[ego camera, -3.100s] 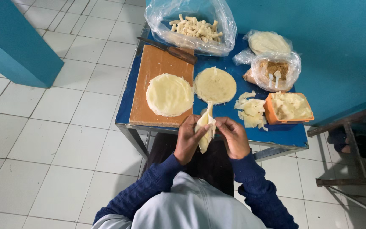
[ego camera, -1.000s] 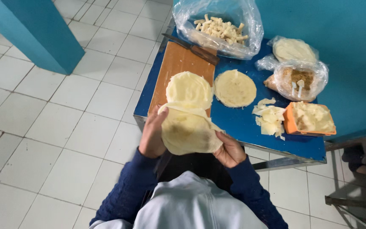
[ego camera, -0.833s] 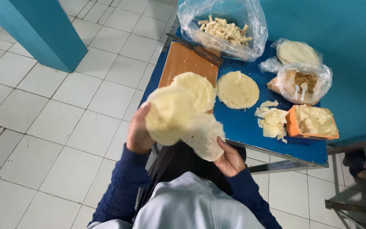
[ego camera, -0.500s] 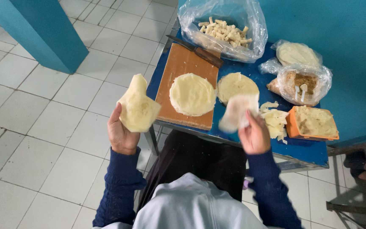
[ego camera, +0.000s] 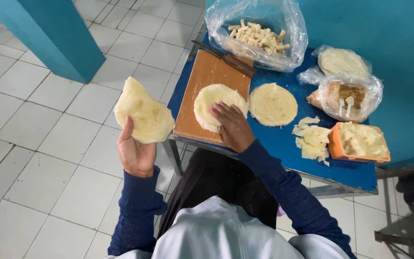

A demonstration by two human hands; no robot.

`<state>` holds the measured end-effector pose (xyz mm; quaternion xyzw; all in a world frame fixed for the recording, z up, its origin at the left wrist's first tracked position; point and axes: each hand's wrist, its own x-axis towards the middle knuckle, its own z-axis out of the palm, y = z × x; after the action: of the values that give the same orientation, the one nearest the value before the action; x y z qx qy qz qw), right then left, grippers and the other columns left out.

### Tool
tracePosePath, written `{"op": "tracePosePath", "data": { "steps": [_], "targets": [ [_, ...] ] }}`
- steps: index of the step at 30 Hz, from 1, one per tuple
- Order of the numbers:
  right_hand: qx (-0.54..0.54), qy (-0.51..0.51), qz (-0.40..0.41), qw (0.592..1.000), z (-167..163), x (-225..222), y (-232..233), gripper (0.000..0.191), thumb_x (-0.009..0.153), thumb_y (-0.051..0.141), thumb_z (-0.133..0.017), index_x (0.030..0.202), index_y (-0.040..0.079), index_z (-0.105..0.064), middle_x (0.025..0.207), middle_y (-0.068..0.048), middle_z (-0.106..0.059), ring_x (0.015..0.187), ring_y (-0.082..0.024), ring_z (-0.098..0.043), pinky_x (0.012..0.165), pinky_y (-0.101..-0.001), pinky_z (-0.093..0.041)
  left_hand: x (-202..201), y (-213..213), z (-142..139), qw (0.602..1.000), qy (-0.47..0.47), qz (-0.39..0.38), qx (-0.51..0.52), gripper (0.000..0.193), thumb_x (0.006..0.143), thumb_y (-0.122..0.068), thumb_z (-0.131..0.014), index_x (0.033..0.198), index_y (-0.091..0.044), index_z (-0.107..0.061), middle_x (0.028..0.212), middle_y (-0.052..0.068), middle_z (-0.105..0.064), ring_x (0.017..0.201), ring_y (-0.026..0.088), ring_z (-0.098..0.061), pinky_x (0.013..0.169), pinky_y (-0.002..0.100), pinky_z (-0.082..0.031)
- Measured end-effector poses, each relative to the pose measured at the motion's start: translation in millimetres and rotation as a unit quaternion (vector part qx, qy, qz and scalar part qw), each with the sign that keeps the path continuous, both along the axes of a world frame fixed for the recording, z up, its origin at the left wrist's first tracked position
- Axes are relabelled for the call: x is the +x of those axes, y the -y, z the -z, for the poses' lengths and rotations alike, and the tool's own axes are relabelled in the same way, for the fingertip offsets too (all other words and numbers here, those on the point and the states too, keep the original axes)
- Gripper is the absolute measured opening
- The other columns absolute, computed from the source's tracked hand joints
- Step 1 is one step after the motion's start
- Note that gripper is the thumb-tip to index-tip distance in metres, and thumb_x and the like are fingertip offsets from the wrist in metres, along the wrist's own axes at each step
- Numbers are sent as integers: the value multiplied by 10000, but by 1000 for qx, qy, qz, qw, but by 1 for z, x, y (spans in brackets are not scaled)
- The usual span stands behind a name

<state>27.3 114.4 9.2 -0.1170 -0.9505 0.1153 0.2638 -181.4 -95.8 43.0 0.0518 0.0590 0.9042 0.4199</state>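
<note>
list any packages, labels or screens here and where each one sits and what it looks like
Big bag: back of the blue table, clear plastic, open, holding pale short sticks.
Small bag: back right corner, clear, round pale disc inside.
Knotted bag: in front of the small bag, clear, brown contents with white bits.
Orange tub: right front, open, rectangular, pale pieces inside.
No labels, signs or screens show.

A pale yellow, floppy round dough sheet (ego camera: 143, 114) is held up at the left, over the floor. A second pale round dough disc (ego camera: 212, 100) lies flat on the brown wooden board, partly covered at its near right edge.
</note>
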Motion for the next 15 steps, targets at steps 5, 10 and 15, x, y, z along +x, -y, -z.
{"op": "tracePosePath", "data": {
  "steps": [5, 10, 15],
  "targets": [
    [-30, -24, -40, 998, -32, 2, 12, 639, 920, 83, -679, 1507, 18, -435, 1549, -183, -469, 1465, -359, -378, 1172, -517, -264, 29, -16, -20, 997, -57, 44, -6, 525, 1080, -260, -488, 1551, -46, -401, 1551, 126, -508, 1433, 315, -484, 1222, 525, -367],
    [-169, -170, -13, 971, -92, 42, 37, 386, 1008, 84, -611, 1393, 68, -608, 1428, -120, -620, 1380, -292, -589, 1184, -406, -464, 79, -50, -28, 985, -78, 155, -6, 540, 1059, -351, -453, 1522, -75, -410, 1492, 113, -531, 1359, 295, -525, 1130, 495, -415],
    [-50, -200, 98, 974, -97, 46, 79, 313, 854, 166, -817, 1111, 59, -674, 1125, -102, -660, 1077, -304, -651, 916, -382, -532, 134, -76, -20, 974, -60, 217, 39, 503, 1156, -315, -403, 1615, -111, -369, 1521, 86, -508, 1356, 200, -507, 1092, 339, -398]
  ]
}}
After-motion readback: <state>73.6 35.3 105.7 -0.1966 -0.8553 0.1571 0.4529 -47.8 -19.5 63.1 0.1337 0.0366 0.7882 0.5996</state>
